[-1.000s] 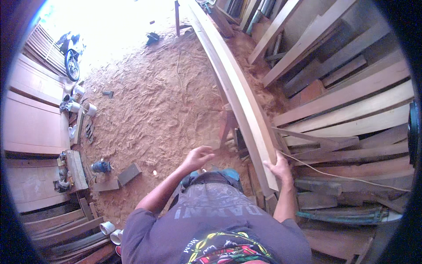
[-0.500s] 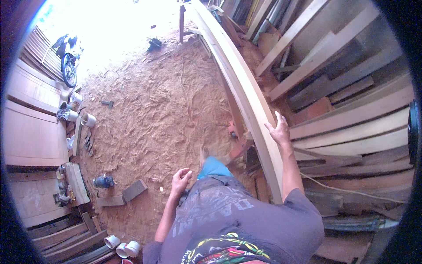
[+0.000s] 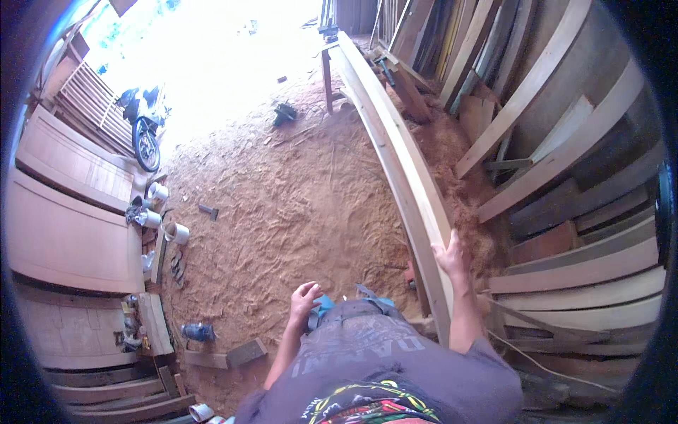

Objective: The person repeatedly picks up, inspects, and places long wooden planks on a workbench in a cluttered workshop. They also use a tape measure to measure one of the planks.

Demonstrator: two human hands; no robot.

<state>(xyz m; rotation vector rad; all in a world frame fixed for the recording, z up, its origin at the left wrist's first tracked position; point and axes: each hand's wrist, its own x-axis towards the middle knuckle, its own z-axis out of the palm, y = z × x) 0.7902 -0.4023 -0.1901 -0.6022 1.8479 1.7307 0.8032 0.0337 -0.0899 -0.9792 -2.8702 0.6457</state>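
Observation:
A long, pale wooden plank (image 3: 407,152) runs from a stand at the far end to beside my right hip, with a lengthwise step or seam along it. My right hand (image 3: 454,256) is closed on the plank's right edge, thumb over the upper face; the fingers on the outer side are partly hidden. In front of my body, my left hand (image 3: 304,299) hangs with its fingers curled together. I see nothing in it, and it is apart from the plank.
Boards (image 3: 579,275) are stacked and leaned along the right. Shavings cover the dirt floor (image 3: 282,205). A hammer-like tool (image 3: 208,211), white buckets (image 3: 178,234) and a blue container (image 3: 198,332) stand or lie leftward. Wooden panels (image 3: 74,233) line the left; a motorbike (image 3: 145,138) stands beyond.
The view has shifted, so the plank and floor things sit lower and farther right. My right hand's spread fingers have closed on the plank's edge. My left hand remains curled.

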